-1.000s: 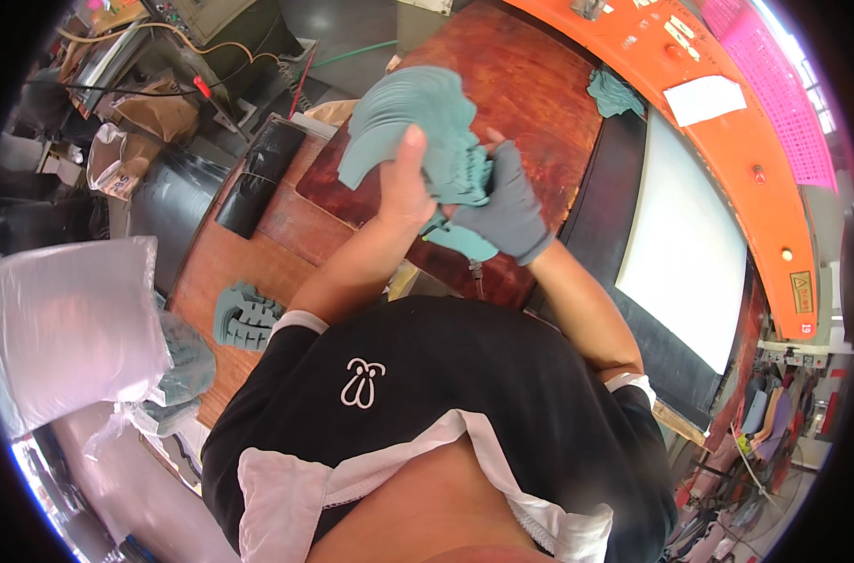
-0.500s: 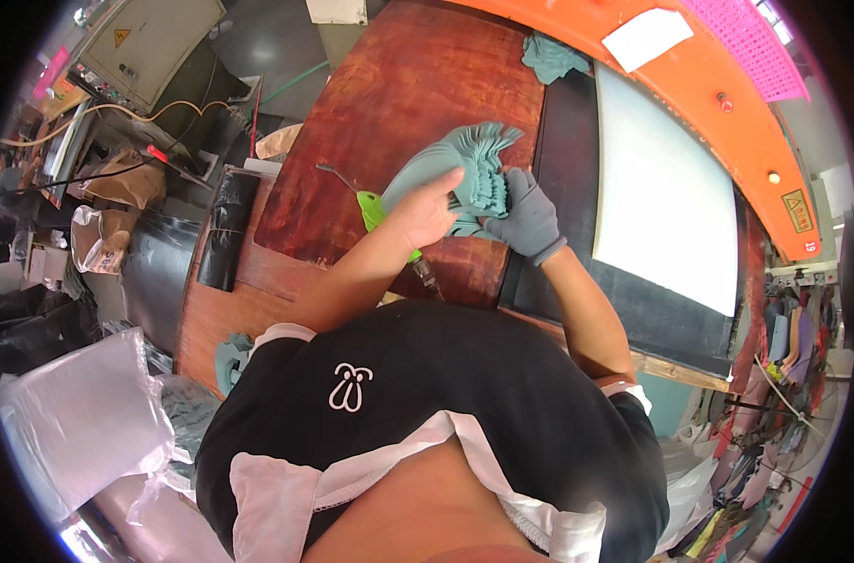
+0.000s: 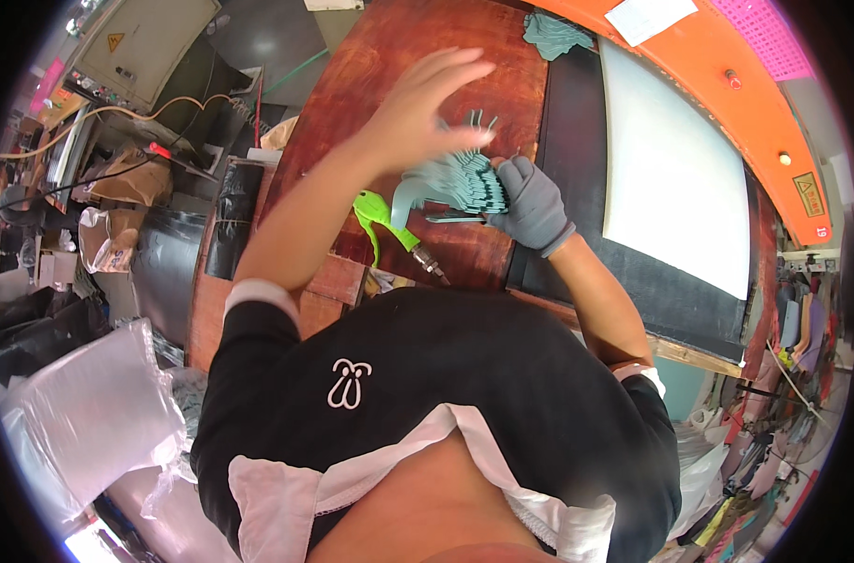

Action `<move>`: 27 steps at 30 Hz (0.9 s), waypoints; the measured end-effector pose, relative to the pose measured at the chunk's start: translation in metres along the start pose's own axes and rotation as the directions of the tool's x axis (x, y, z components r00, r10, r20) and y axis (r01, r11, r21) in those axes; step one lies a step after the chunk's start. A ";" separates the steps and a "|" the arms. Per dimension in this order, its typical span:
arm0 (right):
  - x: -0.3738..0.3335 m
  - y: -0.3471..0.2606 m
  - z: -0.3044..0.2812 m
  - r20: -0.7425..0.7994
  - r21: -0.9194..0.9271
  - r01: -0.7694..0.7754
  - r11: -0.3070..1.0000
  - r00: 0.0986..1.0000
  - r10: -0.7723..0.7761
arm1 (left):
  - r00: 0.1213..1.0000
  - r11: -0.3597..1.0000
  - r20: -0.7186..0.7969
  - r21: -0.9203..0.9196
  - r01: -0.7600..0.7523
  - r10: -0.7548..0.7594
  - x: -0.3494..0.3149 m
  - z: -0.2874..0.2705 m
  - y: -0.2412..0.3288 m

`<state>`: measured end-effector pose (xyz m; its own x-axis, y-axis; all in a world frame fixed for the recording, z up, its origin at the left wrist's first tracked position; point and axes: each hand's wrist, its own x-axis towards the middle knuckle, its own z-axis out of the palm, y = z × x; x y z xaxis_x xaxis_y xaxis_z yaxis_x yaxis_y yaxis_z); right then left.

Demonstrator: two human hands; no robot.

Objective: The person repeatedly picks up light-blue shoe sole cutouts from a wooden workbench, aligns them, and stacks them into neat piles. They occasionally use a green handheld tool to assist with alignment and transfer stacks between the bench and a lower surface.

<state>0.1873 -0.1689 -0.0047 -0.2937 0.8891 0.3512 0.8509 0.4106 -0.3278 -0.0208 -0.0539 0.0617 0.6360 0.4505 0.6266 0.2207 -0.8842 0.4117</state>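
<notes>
Workshop clutter filled the left side of the view: a grey cabinet [image 3: 150,42], a brown paper bag [image 3: 106,239] and, lower, a clear plastic bag [image 3: 94,399]. By the left edge of the reddish wooden bench [image 3: 389,47] stood a black roll [image 3: 235,202]. A lime-green air gun [image 3: 380,211] lay toward the bench's near edge, its metal fitting pointing at the wearer.

Above the bench the bare left hand [image 3: 413,113] was raised and blurred, fingers spread wide and gripping nothing; whether its thumb brushed the pieces could not be told. Just beneath it, over the bench's right part, was a fanned stack of thin teal pieces [image 3: 455,183], loose and uneven at its far side. Right of that, the grey-gloved right hand [image 3: 532,202] had its fingers curled in around the stack's right end.

The pieces looked light, soft and bendy, their layers likely to slide over one another; a pinch through the full thickness at that right end, with support under the curved left end, seemed the surest hold.

Farther right came a teal bundle [image 3: 555,36] at the bench's far right corner, a white sheet [image 3: 666,178] and an orange machine [image 3: 750,113].
</notes>
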 end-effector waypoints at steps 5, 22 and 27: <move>-0.007 0.000 -0.002 -0.011 0.072 -0.110 0.991 0.994 0.112 | 0.693 0.918 0.710 -0.184 0.352 -0.124 0.016 0.024 -0.025; -0.001 0.010 -0.001 -0.004 0.111 -0.187 0.976 0.982 0.189 | 0.936 0.986 0.318 -0.009 0.165 -0.154 -0.075 0.028 0.003; -0.009 0.007 0.004 -0.123 0.026 0.086 0.996 0.989 -0.082 | 0.969 0.997 0.242 -0.049 0.060 -0.047 -0.081 0.021 -0.008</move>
<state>0.1940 -0.1737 -0.0134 -0.3072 0.8206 0.4819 0.8108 0.4908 -0.3189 -0.0586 -0.0858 -0.0062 0.7849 0.4482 0.4279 0.2224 -0.8483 0.4806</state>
